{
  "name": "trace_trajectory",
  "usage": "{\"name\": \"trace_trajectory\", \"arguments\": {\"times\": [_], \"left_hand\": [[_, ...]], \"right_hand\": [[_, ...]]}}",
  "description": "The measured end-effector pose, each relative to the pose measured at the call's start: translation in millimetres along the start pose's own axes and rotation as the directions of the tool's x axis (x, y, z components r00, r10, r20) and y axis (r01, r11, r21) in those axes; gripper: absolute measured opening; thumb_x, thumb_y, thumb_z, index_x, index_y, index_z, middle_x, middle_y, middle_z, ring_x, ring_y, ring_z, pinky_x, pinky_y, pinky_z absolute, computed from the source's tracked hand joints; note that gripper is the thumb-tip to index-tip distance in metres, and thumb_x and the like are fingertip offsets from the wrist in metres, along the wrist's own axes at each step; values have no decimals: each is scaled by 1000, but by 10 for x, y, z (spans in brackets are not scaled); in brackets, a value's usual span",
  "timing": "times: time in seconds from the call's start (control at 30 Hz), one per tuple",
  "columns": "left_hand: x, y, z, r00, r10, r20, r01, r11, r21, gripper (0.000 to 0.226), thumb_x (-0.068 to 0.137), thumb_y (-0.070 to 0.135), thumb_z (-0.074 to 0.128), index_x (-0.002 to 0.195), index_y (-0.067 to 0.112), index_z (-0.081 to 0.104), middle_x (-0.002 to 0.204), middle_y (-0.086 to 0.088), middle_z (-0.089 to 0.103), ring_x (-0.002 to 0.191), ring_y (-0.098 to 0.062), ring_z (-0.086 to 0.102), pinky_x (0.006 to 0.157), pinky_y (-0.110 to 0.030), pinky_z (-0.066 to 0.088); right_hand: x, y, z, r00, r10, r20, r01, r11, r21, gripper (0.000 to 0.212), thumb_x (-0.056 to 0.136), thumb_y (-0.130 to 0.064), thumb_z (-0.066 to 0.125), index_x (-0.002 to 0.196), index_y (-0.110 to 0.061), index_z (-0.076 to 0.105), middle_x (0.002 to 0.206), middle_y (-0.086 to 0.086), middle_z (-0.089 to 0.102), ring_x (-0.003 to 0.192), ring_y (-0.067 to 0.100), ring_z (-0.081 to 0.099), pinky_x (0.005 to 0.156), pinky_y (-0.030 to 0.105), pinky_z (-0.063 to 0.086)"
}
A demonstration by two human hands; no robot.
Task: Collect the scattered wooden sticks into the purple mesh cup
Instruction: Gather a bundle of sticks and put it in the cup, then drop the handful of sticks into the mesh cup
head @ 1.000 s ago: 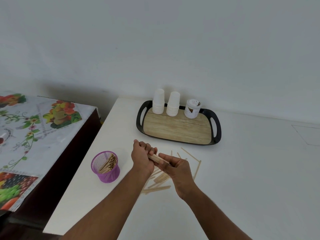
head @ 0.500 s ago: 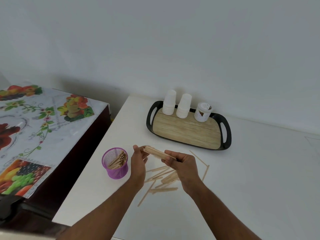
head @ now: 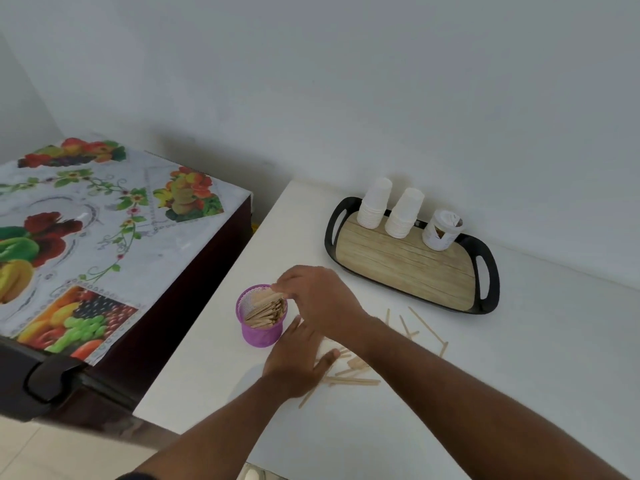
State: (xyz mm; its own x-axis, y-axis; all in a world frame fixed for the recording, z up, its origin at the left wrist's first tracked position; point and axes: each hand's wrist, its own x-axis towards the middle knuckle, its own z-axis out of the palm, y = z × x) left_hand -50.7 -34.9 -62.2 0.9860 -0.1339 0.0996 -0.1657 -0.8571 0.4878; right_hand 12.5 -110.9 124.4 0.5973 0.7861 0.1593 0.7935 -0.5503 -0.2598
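head view, angled down, near white table (head: 519,358)

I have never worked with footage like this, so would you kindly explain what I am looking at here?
There is no machine: a person wears a camera on the head, looking down at their own bare hands. The right hand reaches across and lowers a bundle of wooden sticks into the purple mesh cup; its grip is closed on them. The left hand lies open on the white table, holding nothing. More loose sticks lie scattered beside it. Behind stands a black tray carrying stacked white cups.
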Motion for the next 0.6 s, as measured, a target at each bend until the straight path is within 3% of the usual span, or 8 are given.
{"name": "trace_trajectory", "arguments": {"times": [0.1,0.27,0.37,0.43,0.53,0.6], "left_hand": [[-10,13,-4,998,13,-57,-13,1000,15,59,96,79,30,136,38,42,136,15,65,121,-13,64,97,-23,41],[-29,44,-44,996,-19,-92,13,998,-62,65,92,84,20,127,35,44,125,11,70,109,-16,68,89,-26,52],[-28,56,-58,995,-62,-72,54,992,-111,76,84,89,9,120,35,50,115,11,71,98,-13,67,80,-22,52],[-24,38,-37,995,-69,-66,61,991,-121,79,83,89,6,117,35,54,110,12,71,93,-9,65,75,-18,46],[-21,19,-10,994,-88,-68,80,990,-118,82,85,89,9,121,33,56,113,13,71,95,-9,66,77,-15,42],[-15,18,4,993,-102,-65,94,989,-111,81,84,90,10,123,35,54,117,15,70,99,-9,66,80,-15,45]], "right_hand": [[234,-50,60,961,-103,255,165,959,-233,50,92,-17,76,140,-15,64,139,8,66,119,27,68,99,38,59],[458,-89,257,903,-118,414,273,901,-339,44,99,-21,68,141,-13,61,141,6,63,124,24,65,106,35,53],[466,-79,388,907,-54,418,162,961,-226,41,100,-15,63,141,-12,61,140,7,63,127,25,62,108,33,49],[428,-50,447,914,-29,406,67,995,-80,52,96,-13,68,147,-14,55,146,6,58,132,24,57,110,33,48],[342,17,481,957,-5,291,-39,989,146,74,84,-13,81,150,-23,49,147,2,55,131,22,55,98,31,56],[287,59,483,979,46,198,-95,963,251,78,79,-15,81,149,-27,49,146,-3,55,131,19,52,97,27,55]]}}
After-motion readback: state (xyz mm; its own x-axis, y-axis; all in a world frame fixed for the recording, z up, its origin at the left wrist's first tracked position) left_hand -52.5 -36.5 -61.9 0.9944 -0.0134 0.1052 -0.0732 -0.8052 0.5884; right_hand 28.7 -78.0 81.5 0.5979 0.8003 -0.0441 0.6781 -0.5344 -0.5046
